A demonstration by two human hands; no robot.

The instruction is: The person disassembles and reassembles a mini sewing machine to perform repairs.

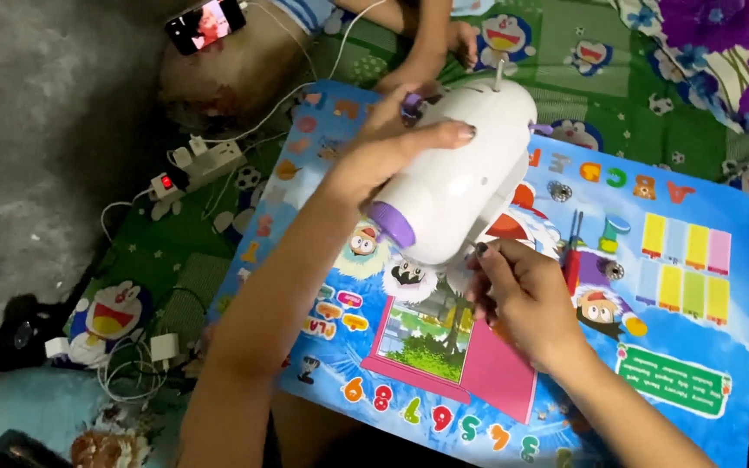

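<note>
- A small white sewing machine [457, 186] of smooth, glossy plastic sits in the centre of the frame, tilted on its side; it has a rounded body and a purple round knob [392, 224] at its lower left end.
- Under it lies a low table [721, 347] with rounded corners and a shiny printed top: blue ground, cartoon figures, coloured letters and numbers, and a pink rectangle [496, 373] near the lower centre.
- The left hand [383, 147] is laid over the top of the machine, fingers curved and partly spread, gripping the body.
- The right hand [522, 299] is under the machine's lower side, fingers bent close together, with the fingertips [481, 251] touching the white plastic; whether they pinch something small I cannot tell.
- At the upper left, a white power strip [197, 169] with thin white cables lies on green cartoon-printed cloth [600, 78].
- A phone [205, 24] with a lit screen is at the top left.
- Another person's hand [457, 43] rests at the top centre.
</note>
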